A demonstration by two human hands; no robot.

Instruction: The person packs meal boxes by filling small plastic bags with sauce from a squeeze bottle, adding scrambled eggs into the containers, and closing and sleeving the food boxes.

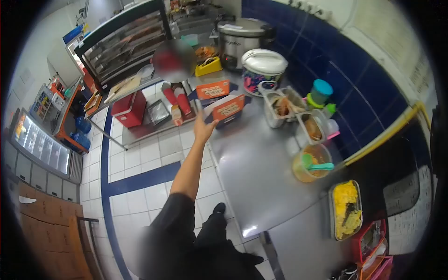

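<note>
Left hand (204,129), upper centre — fingers apparently closed on the front box (228,111), rear box (212,90) just behind, table (256,158) beneath, tub (302,174) right of centre.

At twelve o'clock, the cardboard (228,109) has orange panels with pale lettering and navy sides. The bucket (261,84) at one o'clock pairs a white lid with a multicoloured pattern; the wall tiles (305,49) there are deep blue. At two, the jar lid (322,87) is turquoise. The food (345,193) at four is bright yellow, the sleeve (175,214) at seven black, the floor (123,200) at eight white with navy bands.
</note>
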